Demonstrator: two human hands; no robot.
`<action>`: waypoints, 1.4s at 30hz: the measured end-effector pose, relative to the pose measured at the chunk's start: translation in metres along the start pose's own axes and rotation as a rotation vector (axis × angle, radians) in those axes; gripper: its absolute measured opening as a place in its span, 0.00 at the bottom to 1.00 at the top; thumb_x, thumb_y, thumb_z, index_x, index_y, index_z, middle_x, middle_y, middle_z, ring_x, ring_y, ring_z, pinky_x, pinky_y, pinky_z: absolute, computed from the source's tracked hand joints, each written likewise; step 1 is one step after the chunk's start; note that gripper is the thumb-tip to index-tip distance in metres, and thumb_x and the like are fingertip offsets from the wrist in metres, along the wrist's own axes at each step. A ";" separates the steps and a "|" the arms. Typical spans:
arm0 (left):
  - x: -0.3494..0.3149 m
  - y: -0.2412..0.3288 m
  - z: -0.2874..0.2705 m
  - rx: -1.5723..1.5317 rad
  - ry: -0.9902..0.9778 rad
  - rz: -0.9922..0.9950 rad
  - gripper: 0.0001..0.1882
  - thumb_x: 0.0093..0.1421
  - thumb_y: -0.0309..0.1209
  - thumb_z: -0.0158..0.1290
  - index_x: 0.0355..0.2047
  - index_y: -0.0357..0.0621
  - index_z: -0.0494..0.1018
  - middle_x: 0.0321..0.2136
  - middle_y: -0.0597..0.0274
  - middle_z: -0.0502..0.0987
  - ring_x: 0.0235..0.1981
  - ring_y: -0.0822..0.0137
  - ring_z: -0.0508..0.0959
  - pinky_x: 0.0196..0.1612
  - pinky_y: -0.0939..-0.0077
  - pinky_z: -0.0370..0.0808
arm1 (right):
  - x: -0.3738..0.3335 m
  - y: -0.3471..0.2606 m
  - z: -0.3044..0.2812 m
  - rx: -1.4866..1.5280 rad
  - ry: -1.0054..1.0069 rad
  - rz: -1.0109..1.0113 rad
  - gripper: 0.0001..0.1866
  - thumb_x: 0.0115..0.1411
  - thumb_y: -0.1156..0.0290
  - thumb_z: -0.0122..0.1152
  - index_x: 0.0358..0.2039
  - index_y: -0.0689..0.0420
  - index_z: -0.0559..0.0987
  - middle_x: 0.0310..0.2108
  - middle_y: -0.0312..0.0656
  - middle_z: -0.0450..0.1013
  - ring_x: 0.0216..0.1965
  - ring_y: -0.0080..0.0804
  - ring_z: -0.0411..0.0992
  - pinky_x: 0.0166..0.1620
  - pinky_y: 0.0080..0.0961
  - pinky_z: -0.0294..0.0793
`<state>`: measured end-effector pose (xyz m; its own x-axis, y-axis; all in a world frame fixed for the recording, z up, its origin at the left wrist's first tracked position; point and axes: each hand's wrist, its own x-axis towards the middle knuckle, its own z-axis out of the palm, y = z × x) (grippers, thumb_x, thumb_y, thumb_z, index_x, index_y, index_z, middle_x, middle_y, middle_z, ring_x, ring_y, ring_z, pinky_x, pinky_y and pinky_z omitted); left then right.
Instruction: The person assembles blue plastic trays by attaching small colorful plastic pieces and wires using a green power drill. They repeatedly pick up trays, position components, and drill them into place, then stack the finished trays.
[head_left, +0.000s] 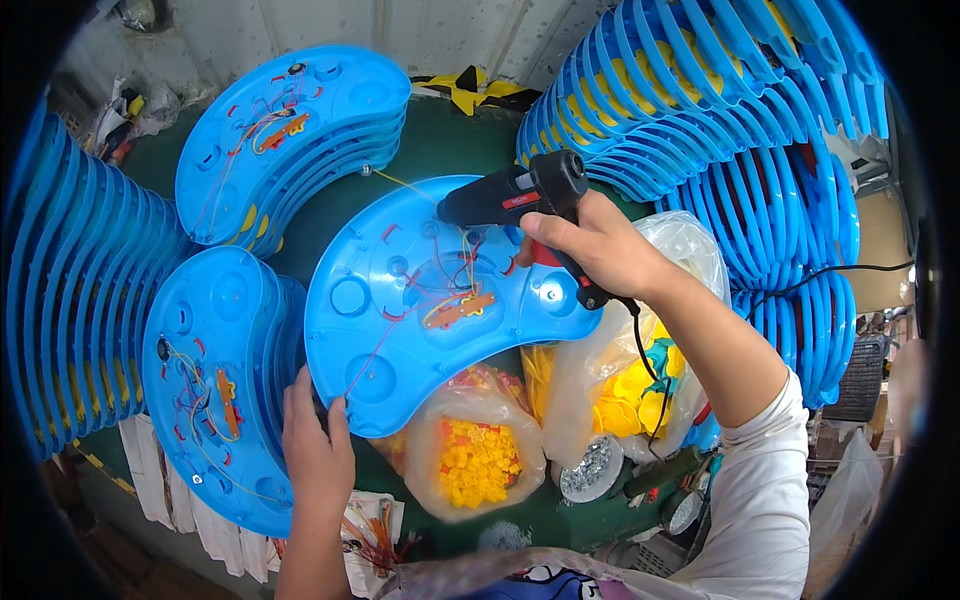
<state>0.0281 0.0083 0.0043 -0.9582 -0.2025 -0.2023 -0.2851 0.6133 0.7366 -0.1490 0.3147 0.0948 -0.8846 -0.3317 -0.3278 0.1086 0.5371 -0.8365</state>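
The panel (420, 355) lies on the tabletop (445, 130), in the middle of the scene. It is glossy bright blue and crescent-shaped, with its hollow side toward the near right. Round wells are moulded into it: one at left, one at the near end, and a shiny one at right that catches the light. Small red arcs dot its face. In the middle sits an orange-brown board (460, 310) with a wavy outline, amid a tangle of thin red, yellow and dark wires; one pink wire runs out toward the near end.

The right hand (590, 240) is clamped on the handle of a black gun (515, 192) with a red trigger. The nozzle points left over the panel's far part; whether it touches cannot be told. The left hand (318, 440) is at the panel's near left rim, thumb and fingers apart; whether it pinches the rim cannot be told.

On the near side, a clear bag (425, 478) stands open, full of small yellow pieces (478, 465). Right of it, a larger clear bag (573, 425) holds flat yellow pieces (625, 397) and some teal ones. Between them, nearer, a white bowl (592, 495) contains small silvery parts (590, 468).
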 end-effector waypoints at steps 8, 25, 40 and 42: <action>0.000 -0.004 0.001 0.025 -0.002 0.004 0.25 0.67 0.27 0.49 0.64 0.35 0.62 0.53 0.40 0.71 0.55 0.41 0.74 0.58 0.54 0.70 | -0.003 -0.004 0.016 -0.078 -0.035 0.002 0.25 0.67 0.54 0.60 0.53 0.62 0.73 0.33 0.42 0.78 0.33 0.31 0.75 0.41 0.29 0.76; -0.002 -0.007 0.008 -0.127 0.007 0.029 0.26 0.69 0.25 0.47 0.66 0.35 0.59 0.55 0.39 0.74 0.54 0.44 0.78 0.56 0.58 0.73 | -0.054 0.031 -0.021 -0.063 0.072 0.084 0.22 0.67 0.56 0.60 0.53 0.59 0.76 0.31 0.37 0.75 0.33 0.23 0.72 0.37 0.25 0.73; -0.004 -0.003 0.008 -0.212 -0.040 -0.019 0.28 0.70 0.26 0.47 0.68 0.35 0.57 0.57 0.40 0.73 0.56 0.49 0.77 0.56 0.59 0.74 | -0.037 0.013 -0.010 -0.784 -0.030 -0.208 0.28 0.57 0.56 0.66 0.53 0.52 0.67 0.29 0.54 0.79 0.31 0.58 0.78 0.36 0.50 0.77; -0.004 -0.002 0.008 -0.202 -0.050 -0.038 0.28 0.70 0.26 0.47 0.68 0.36 0.57 0.57 0.39 0.73 0.57 0.49 0.77 0.57 0.59 0.73 | -0.043 0.008 -0.010 -0.832 -0.019 -0.229 0.28 0.57 0.55 0.65 0.54 0.52 0.68 0.27 0.52 0.78 0.29 0.57 0.78 0.36 0.49 0.77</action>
<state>0.0321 0.0142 -0.0013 -0.9484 -0.1815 -0.2599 -0.3147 0.4392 0.8415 -0.1145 0.3413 0.1066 -0.8357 -0.5100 -0.2038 -0.4456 0.8465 -0.2912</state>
